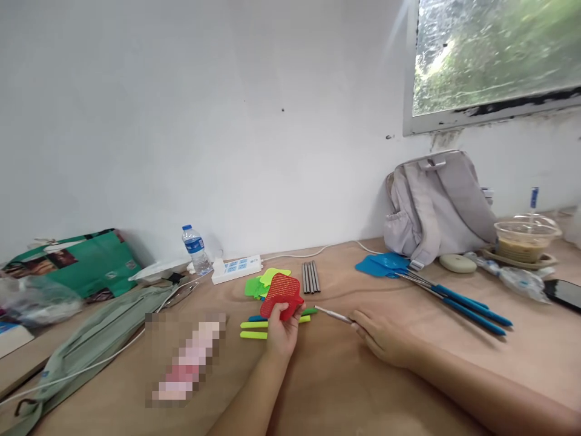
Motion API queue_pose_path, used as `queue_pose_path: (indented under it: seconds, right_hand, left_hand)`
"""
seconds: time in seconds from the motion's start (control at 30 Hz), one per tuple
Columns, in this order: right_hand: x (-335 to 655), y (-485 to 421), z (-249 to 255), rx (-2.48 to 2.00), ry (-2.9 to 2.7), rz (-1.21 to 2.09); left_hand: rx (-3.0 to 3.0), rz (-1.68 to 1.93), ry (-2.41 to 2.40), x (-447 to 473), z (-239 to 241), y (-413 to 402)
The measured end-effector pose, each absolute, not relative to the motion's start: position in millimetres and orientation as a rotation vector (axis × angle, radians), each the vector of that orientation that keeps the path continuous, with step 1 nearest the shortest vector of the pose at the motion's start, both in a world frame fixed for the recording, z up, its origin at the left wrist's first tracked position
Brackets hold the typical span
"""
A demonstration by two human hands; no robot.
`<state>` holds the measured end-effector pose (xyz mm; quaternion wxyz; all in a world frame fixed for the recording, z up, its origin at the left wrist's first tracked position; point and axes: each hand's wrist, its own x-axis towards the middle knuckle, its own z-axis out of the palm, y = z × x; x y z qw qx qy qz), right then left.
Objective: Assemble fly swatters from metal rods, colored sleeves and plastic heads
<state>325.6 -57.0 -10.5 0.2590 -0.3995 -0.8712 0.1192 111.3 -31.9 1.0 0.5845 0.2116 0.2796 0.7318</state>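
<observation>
One red swatter head (282,295) was held, and one bare metal rod (333,313). Four metal rods (310,277) lay together. One water bottle (196,248), one backpack (438,204) and one power strip (236,268) stood behind.

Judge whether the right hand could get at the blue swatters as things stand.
Probably yes. The right hand pinches a thin metal rod, and the blue swatters lie on the table just beyond it to the right, with bare wood between. The rod would need setting down first.
</observation>
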Motion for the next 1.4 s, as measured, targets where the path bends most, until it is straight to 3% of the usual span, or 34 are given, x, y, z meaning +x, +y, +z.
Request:
queue_pose_path:
  seconds: [0.2,0.57,1.4]
  right_hand:
    - [319,-75,-4,-1.245,-2.392,0.269]
    - [316,-71,-4,-1.283,-2.304,0.305]
    - [330,-64,-9,-1.253,-2.220,0.025]
  left_hand:
    - [0.566,1.555,0.587,124,0,-40]
    - [0.519,1.610,0.566,123,1,-40]
    - [0.887,1.731,0.821,125,2,-38]
